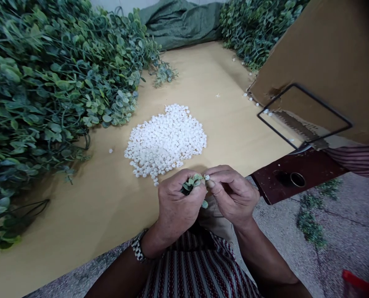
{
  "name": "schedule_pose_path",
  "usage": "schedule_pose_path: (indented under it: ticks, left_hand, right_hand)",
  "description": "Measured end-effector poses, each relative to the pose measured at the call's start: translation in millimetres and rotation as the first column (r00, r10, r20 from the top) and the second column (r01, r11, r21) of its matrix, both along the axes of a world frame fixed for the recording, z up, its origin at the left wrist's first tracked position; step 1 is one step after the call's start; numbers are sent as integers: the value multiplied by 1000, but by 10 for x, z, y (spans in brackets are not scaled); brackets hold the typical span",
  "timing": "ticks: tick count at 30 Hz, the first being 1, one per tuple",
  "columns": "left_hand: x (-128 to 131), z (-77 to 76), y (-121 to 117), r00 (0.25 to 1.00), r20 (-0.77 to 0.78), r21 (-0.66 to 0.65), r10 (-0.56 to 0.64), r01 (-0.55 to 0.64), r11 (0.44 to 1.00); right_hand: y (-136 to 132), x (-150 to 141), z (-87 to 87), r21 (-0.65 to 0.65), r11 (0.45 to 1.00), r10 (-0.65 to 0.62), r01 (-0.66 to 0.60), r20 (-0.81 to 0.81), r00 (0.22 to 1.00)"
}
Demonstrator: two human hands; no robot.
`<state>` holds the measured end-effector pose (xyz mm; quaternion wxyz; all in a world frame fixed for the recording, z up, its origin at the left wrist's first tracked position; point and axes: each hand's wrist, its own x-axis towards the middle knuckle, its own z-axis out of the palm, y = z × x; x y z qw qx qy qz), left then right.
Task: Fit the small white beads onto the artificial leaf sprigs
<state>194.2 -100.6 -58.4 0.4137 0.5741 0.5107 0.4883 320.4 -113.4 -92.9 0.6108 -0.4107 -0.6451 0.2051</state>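
My left hand (pixel 181 203) is closed around a sprig of artificial green leaves (pixel 194 181), and a few leaves poke out above and below the fist. Thumb and forefinger of my right hand (pixel 236 196) pinch a small white plastic piece (pixel 207 177) against the tip of the sprig. Both hands meet in front of my body, at the near edge of the table. Just beyond them lies a loose heap of small white plastic pieces (pixel 167 138). How far the pinched piece sits on the stem is too small to tell.
A big pile of artificial foliage (pixel 57 78) covers the table's left side; more foliage (pixel 259 29) lies at the back right. A green woven sack (pixel 181 22) rests at the back. On the right stand a cardboard sheet (pixel 321 62), a wire frame (pixel 324 99) and a dark red bench (pixel 308 169).
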Motion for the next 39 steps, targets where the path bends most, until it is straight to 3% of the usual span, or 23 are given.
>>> schedule_pose_path:
  ticks: [5, 10, 12, 15, 19, 21, 27, 33, 36, 39]
  left_hand:
    - [-17, 32, -16, 991, 79, -84, -104, 110, 990]
    - [-61, -39, -45, 956, 256, -129, -143, 181, 975]
    - [-68, -55, -34, 964, 215, -140, -156, 189, 972]
    - [-64, -33, -13, 971, 99, -122, -215, 227, 966]
    - [-49, 12, -3, 956, -76, -79, -283, 278, 957]
    - [-47, 27, -3, 949, -120, -86, -291, 282, 956]
    - [-47, 66, 18, 963, -88, -17, -255, 254, 967]
    - [-53, 76, 15, 982, 29, -63, -187, 189, 980]
    - [-59, 66, 7, 988, 104, -91, -111, 121, 988]
    - [-61, 31, 11, 983, 177, -136, -48, 73, 988]
  right_hand:
    - [-23, 64, -5, -36, 999, 12, -10, 49, 999]
    - [-53, 126, -11, -172, 983, -46, 63, 100, 994]
    - [-43, 164, 39, -188, 979, -51, 82, 165, 985]
    - [0, 199, 185, -92, 992, -71, 91, 198, 978]
    - [64, 156, 366, -21, 995, 101, -99, 298, 949]
    - [74, 128, 392, -20, 994, 107, -107, 339, 935]
    - [21, 132, 284, -96, 995, 16, 4, 209, 978]
    - [-8, 113, 238, -117, 993, 46, -24, 189, 981]
    - [134, 168, 256, -65, 993, 114, -103, 190, 975]
    - [418, 286, 233, -16, 1000, -2, 7, 305, 952]
